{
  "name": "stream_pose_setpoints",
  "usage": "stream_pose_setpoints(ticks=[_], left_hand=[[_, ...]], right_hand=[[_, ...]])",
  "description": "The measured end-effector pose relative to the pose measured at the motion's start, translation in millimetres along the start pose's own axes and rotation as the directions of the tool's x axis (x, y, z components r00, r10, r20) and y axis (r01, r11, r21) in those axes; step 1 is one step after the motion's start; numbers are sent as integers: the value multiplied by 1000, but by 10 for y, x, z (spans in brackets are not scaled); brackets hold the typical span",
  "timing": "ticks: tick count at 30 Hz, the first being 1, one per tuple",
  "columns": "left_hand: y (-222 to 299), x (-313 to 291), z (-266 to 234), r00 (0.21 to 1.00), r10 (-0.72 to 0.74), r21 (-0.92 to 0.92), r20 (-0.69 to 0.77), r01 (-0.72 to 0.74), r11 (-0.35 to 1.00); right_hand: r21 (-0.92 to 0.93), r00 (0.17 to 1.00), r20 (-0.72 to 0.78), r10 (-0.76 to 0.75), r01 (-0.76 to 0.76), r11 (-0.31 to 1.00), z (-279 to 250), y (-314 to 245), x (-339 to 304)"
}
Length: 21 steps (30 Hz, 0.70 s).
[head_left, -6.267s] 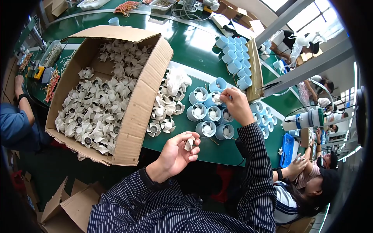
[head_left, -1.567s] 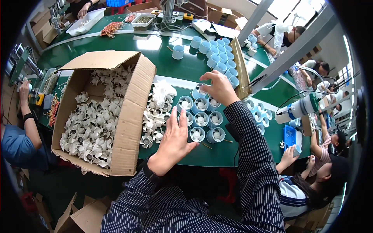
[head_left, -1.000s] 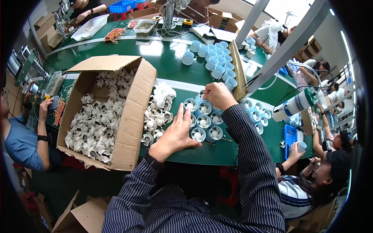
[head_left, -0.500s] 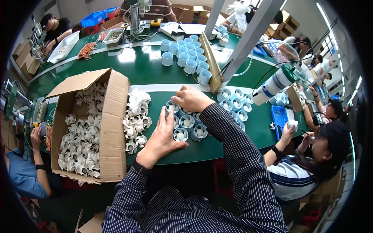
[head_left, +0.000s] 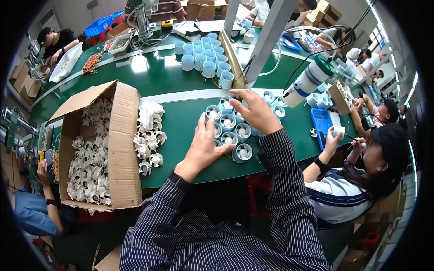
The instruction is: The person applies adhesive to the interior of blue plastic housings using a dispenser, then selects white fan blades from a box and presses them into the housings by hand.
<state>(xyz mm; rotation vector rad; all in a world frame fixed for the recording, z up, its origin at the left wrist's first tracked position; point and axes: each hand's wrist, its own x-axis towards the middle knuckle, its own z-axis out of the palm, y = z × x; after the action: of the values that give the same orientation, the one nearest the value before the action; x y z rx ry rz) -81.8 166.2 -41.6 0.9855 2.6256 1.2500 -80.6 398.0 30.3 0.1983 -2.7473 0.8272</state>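
A cluster of light blue round cups [head_left: 243, 154] stands on the green table before me, each with a white bladed fan wheel [head_left: 242, 131] inside. My left hand [head_left: 201, 149] lies along the cluster's left side, fingers stretched out and touching the cups there. Over the far right part of the cluster is my right hand [head_left: 258, 112], open, thumb and fingers apart, with nothing visible in its grasp. It hides some cups beneath it. More filled cups [head_left: 279, 111] stand just to its right. Loose white fan wheels [head_left: 149, 144] lie in a pile left of my left hand.
A cardboard box [head_left: 128, 149] full of white fan wheels stands at the left. Blue cups [head_left: 209, 67] stand in rows beyond a pale strip, beside a wooden bar [head_left: 235, 63]. A white-and-green cylindrical device [head_left: 307, 81] hangs at right, near a blue tray [head_left: 320, 122] and a seated co-worker.
The near cups have shifted right, up against the other filled cups. Both my hands have moved right with them, and my right hand's curled fingers have opened out.
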Motion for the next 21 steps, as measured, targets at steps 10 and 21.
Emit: stream_pose_setpoints(ticks=[10, 21], left_hand=[[-347, 341, 96, 961, -152, -262, -231, 89, 961], [-346, 913, 303, 995, 19, -376, -93, -53, 925]], right_hand=[[-278, 992, -129, 0, -36, 960, 416, -847, -1127], [-455, 997, -76, -19, -18, 890, 910, -512, -964]])
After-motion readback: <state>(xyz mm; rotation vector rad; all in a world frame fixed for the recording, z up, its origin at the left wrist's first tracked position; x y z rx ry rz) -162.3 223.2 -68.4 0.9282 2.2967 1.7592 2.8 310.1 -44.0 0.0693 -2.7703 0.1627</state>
